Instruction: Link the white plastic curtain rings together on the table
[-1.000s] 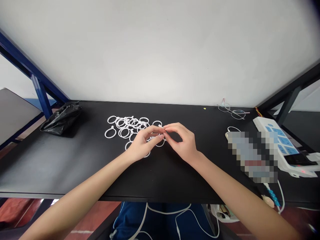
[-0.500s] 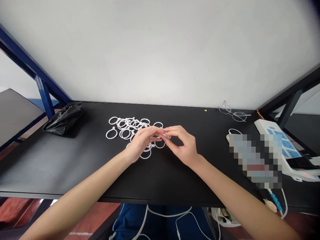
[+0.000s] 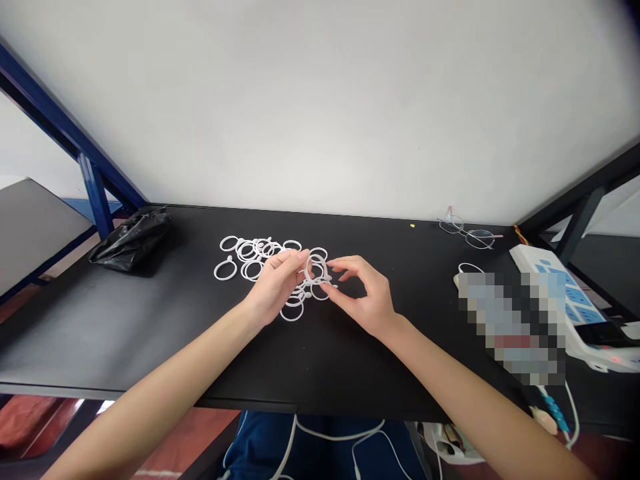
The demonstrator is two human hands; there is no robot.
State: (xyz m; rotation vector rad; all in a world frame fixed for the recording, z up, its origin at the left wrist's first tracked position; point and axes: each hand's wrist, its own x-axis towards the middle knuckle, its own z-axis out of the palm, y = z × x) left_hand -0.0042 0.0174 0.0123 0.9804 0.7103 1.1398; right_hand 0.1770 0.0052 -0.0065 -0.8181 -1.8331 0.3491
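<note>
My left hand (image 3: pixel 274 285) pinches a white curtain ring (image 3: pixel 307 268) between thumb and fingers, holding it up on edge over the table. Close by on its right is my right hand (image 3: pixel 367 297), its thumb and fingers apart around the ring's right side. Whether a fingertip touches the ring I cannot tell. Beneath and left of my left hand lies a loose pile of white curtain rings (image 3: pixel 247 251), each with a small eyelet, partly hidden by that hand. One separate ring (image 3: pixel 225 279) lies at the pile's left edge.
A crumpled black plastic bag (image 3: pixel 133 241) lies at the back left of the black table (image 3: pixel 200 347). Eyeglasses (image 3: pixel 480 239) rest at the back right. Farther right are a blurred-out object (image 3: pixel 510 327), a white power strip (image 3: pixel 555 280) and cables. A wall (image 3: pixel 320 120) stands behind.
The curtain ring has turned up into view in my left hand. My right fingers have spread and drawn slightly away from my left fingertips.
</note>
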